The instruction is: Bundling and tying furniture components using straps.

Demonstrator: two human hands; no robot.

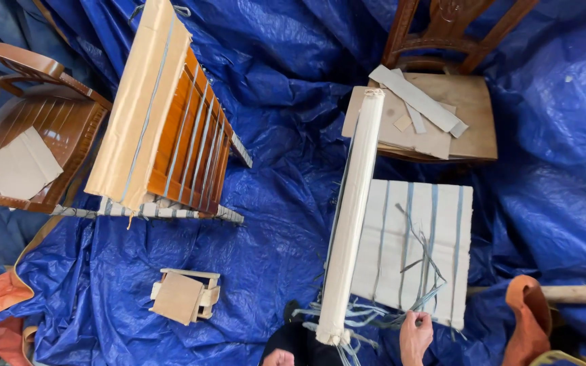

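Blue tarpaulin (pixel 286 135) covers the floor. Right hand (pixel 416 337) pinches grey straps (pixel 420 288) with its fingers beside the wrapped chair seat (pixel 412 247); left hand (pixel 278 357) is barely visible, fingers unclear.

Glossy crinkled blue plastic tarp (pixel 286 81), varnished wooden chair (pixel 55 115), matt cardboard strips (pixel 415 98).

Bright even daylight over my view, soft shadows only, pale sheen on the wrinkled blue tarp (pixel 286 74) in the upper middle and right, focus sharp throughout, wide-angle bending the chairs at the frame edges.
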